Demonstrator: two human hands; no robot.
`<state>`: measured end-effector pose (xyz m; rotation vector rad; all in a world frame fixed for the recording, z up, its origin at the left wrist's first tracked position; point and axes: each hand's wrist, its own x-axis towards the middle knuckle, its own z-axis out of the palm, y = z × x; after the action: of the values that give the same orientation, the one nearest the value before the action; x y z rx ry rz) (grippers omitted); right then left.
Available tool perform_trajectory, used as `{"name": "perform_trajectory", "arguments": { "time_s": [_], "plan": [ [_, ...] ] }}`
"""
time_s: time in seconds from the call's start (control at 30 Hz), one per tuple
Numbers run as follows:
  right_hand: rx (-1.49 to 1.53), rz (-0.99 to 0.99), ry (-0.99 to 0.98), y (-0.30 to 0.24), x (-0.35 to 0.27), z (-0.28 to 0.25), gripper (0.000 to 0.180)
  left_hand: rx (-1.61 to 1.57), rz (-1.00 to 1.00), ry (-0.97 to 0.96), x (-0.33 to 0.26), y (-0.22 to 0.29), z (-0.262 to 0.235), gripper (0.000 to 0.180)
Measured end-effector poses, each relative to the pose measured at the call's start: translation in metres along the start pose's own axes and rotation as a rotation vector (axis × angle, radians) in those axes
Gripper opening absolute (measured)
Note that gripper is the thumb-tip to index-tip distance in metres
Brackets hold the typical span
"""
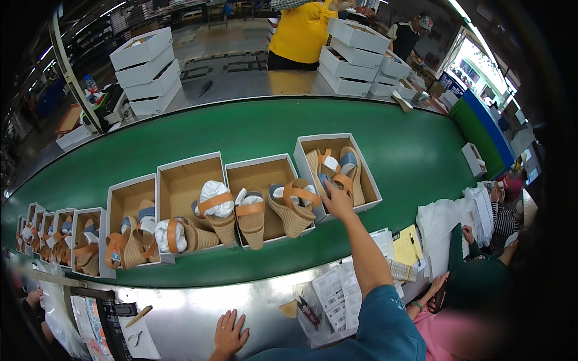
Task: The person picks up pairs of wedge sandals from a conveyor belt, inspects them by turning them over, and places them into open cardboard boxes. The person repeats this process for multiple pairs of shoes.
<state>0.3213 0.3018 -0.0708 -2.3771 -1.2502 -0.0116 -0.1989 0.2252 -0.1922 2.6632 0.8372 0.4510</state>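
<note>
My right hand reaches into the rightmost open white box on the green conveyor belt. Its fingers are closed at the blue strap of a wedge sandal, partly hiding it. A second wedge sandal with a blue toe strap lies along that box's right side. My left hand rests palm down on the metal table, fingers spread, holding nothing. Left of my right hand, another white box holds a pair of wedge sandals with tan straps, leaning over its near edge.
More open boxes with sandals line the belt to the left. Box stacks stand beyond it, where a person in yellow stands. Scissors and papers lie near my right arm. Co-workers sit at right.
</note>
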Motion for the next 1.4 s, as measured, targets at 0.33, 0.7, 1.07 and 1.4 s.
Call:
{"name": "perform_trajectory", "arguments": {
  "time_s": [0.33,0.7,1.07,1.4],
  "plan": [
    [1.382,0.903,-0.023,0.038,-0.025,0.029,0.05,-0.034,-0.043,-0.04,0.002,-0.004,-0.001,0.046],
    [1.375,0.576,0.144,0.075,0.218,0.087,0.036,-0.017,-0.102,-0.389,-0.023,-0.018,0.012,0.044],
    [0.977,0.286,-0.025,0.035,0.245,0.108,0.048,-0.075,-0.196,-0.299,-0.006,-0.013,-0.006,0.049],
    [0.892,0.432,-0.061,-0.04,-0.022,-0.054,0.046,-0.56,-0.107,0.151,0.127,0.03,-0.06,0.051]
  ]
}}
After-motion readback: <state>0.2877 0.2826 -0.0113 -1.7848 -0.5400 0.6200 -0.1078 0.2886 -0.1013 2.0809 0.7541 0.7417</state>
